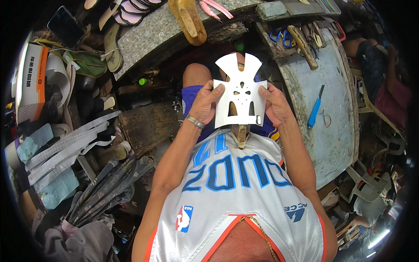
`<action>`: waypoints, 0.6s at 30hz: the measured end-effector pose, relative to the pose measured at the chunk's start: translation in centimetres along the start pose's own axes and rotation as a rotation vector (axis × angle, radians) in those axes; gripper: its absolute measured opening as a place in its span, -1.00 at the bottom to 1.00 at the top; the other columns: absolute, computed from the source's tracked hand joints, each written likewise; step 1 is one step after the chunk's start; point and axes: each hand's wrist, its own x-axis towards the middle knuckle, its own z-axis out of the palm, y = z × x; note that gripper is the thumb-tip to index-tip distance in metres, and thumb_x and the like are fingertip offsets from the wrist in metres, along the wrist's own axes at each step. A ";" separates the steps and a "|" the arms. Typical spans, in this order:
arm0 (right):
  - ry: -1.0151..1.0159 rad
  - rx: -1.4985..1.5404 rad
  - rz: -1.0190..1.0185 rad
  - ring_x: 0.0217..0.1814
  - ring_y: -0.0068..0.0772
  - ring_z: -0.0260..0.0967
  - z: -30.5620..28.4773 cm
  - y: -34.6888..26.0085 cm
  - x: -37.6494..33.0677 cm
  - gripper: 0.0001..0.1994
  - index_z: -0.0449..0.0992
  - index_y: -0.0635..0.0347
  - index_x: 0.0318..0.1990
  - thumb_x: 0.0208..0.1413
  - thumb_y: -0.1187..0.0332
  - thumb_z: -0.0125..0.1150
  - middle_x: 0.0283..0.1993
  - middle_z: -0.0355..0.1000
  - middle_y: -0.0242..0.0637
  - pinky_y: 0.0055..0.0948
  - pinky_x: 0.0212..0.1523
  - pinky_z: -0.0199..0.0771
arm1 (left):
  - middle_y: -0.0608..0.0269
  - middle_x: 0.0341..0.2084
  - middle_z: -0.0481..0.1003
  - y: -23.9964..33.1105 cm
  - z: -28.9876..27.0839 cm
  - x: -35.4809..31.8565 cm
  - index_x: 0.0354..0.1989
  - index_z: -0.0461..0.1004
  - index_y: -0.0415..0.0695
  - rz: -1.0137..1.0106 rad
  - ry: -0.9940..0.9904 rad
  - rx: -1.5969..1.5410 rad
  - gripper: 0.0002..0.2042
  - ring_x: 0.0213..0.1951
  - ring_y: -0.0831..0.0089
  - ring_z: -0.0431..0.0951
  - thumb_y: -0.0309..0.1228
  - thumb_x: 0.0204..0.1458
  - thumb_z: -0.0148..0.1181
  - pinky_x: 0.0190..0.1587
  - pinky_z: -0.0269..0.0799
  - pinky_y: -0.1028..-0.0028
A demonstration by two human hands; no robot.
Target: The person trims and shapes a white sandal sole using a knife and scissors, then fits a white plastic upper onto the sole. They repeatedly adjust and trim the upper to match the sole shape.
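Note:
A white shoe upper (242,109), flat and cut with slots and small holes, is held up over my lap. A small buckle (258,119) sits at its lower right corner. My left hand (204,102) pinches the left edge with the thumb on top. On the opposite edge, my right hand (276,102) grips in the same way. Below the upper, the end of a wooden shoe last (241,136) shows between my thighs; the upper hides the rest of it.
A stone-topped bench (150,41) curves ahead, bearing another wooden last (187,22) and pink-handled pliers (214,8). On the right-hand board (336,144) lie a blue-handled tool (315,109), a hammer (302,46) and scissors (281,38). White strips (70,144) and umbrellas (104,187) crowd the left.

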 end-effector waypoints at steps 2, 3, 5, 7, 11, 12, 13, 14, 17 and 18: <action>0.022 -0.015 0.042 0.23 -0.39 0.68 -0.2 -0.1 0.2 -0.59 0.59 0.21 0.27 0.40 0.25 0.51 0.20 0.71 -0.23 -0.28 0.35 0.64 | 0.21 -0.03 0.71 -0.1 -0.1 0.1 0.03 0.51 -0.05 0.008 -0.008 -0.015 -0.76 0.05 0.43 0.74 -0.37 0.36 0.48 0.17 0.73 0.30; -0.025 0.005 0.026 0.23 -0.39 0.68 -0.3 -0.1 0.3 -0.60 0.60 0.20 0.26 0.39 0.25 0.51 0.19 0.71 -0.23 -0.28 0.35 0.64 | 0.22 -0.03 0.72 -0.2 -0.2 0.2 0.02 0.52 -0.05 0.013 -0.018 -0.028 -0.77 0.04 0.44 0.74 -0.37 0.36 0.48 0.17 0.73 0.30; -0.016 0.010 0.021 0.22 -0.40 0.69 -0.3 -0.2 0.3 -0.61 0.60 0.20 0.25 0.39 0.25 0.52 0.19 0.71 -0.23 -0.28 0.35 0.65 | 0.23 -0.04 0.72 -0.3 -0.3 0.3 0.00 0.52 -0.03 0.019 -0.030 -0.041 -0.79 0.03 0.45 0.75 -0.38 0.37 0.47 0.16 0.73 0.31; 0.015 0.013 0.012 0.13 -0.41 0.70 -0.2 -0.1 0.2 -0.64 0.59 0.20 0.18 0.39 0.26 0.53 0.11 0.72 -0.23 -0.29 0.25 0.69 | 0.25 -0.05 0.72 -0.5 -0.4 0.4 -0.01 0.52 -0.02 0.017 -0.027 -0.041 -0.81 0.02 0.45 0.75 -0.39 0.37 0.46 0.16 0.74 0.32; 0.048 0.026 -0.002 0.09 -0.41 0.71 0.3 -0.1 0.1 -0.66 0.57 0.19 0.14 0.39 0.26 0.54 0.04 0.72 -0.25 -0.29 0.21 0.71 | 0.27 -0.05 0.72 -0.7 -0.6 0.5 -0.02 0.52 -0.01 0.013 -0.015 -0.053 -0.81 0.02 0.46 0.75 -0.39 0.37 0.46 0.17 0.72 0.31; 0.040 0.024 -0.001 0.08 -0.41 0.71 0.3 -0.1 0.1 -0.67 0.57 0.19 0.13 0.39 0.26 0.53 0.04 0.71 -0.25 -0.29 0.20 0.71 | 0.28 -0.06 0.72 -0.7 -0.7 0.6 -0.04 0.51 -0.01 0.004 -0.010 -0.056 -0.82 0.01 0.46 0.75 -0.39 0.37 0.45 0.17 0.72 0.31; 0.032 0.023 0.001 0.08 -0.41 0.71 0.3 -0.1 0.2 -0.67 0.57 0.19 0.13 0.39 0.25 0.53 0.03 0.71 -0.25 -0.29 0.20 0.71 | 0.29 -0.07 0.72 -0.8 -0.8 0.6 -0.05 0.51 0.00 -0.011 0.007 -0.057 -0.82 0.01 0.46 0.75 -0.39 0.38 0.45 0.18 0.72 0.31; 0.027 0.016 -0.001 0.07 -0.41 0.71 0.2 -0.1 0.3 -0.67 0.57 0.18 0.13 0.39 0.25 0.53 0.03 0.71 -0.26 -0.29 0.20 0.71 | 0.30 -0.08 0.71 -0.9 -0.9 0.6 -0.06 0.50 0.00 0.003 -0.012 -0.064 -0.82 0.00 0.46 0.75 -0.38 0.38 0.45 0.18 0.71 0.31; -0.013 -0.009 0.015 0.06 -0.42 0.70 -0.1 -0.1 0.6 -0.69 0.58 0.19 0.12 0.40 0.26 0.52 0.01 0.71 -0.27 -0.30 0.18 0.71 | 0.34 -0.10 0.70 -1.4 -1.3 0.7 -0.10 0.48 0.02 0.035 -0.036 -0.080 -0.82 -0.01 0.48 0.74 -0.36 0.39 0.45 0.17 0.69 0.32; -0.012 -0.020 0.017 0.05 -0.43 0.70 -0.2 -0.1 0.7 -0.69 0.59 0.19 0.11 0.40 0.26 0.52 0.01 0.71 -0.27 -0.30 0.18 0.70 | 0.34 -0.11 0.70 -1.6 -1.4 0.8 -0.11 0.48 0.02 0.047 -0.043 -0.084 -0.81 -0.02 0.48 0.74 -0.36 0.39 0.45 0.16 0.69 0.32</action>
